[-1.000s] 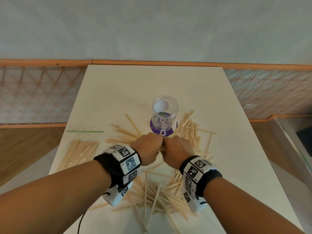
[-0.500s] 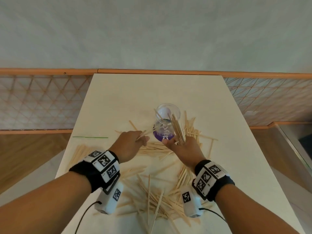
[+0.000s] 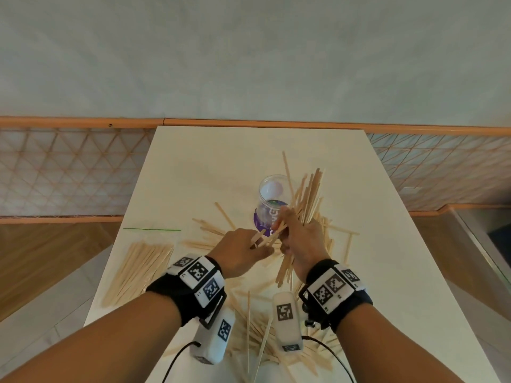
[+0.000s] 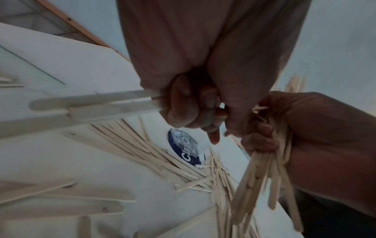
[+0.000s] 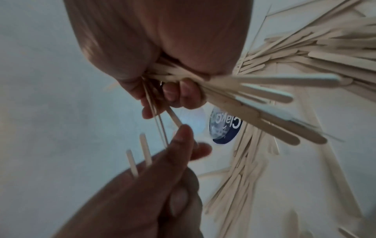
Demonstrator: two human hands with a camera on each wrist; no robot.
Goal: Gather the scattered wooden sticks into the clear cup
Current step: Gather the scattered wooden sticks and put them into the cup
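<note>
From the head view, your right hand (image 3: 301,244) is gripping a thick bundle (image 3: 307,200) of sticks, fanning up beside the cup (image 3: 272,201), which is standing on the table (image 3: 210,167) just beyond your knuckles. Your left hand (image 3: 240,251) is pinching a few sticks (image 3: 265,237) toward that bundle. More are lying scattered around and near you, with a neat batch (image 3: 141,269) at the left edge. The splayed bundle is likely to catch the rim and tip the light cup.

From the left wrist, your grip is closing on two or three sticks (image 4: 91,99); the cup's label is partly readable as "Cla".

From the right wrist, the bundle is looking loose, so pieces may slip out; the label here is reading "Clay", the rest hidden.
</note>
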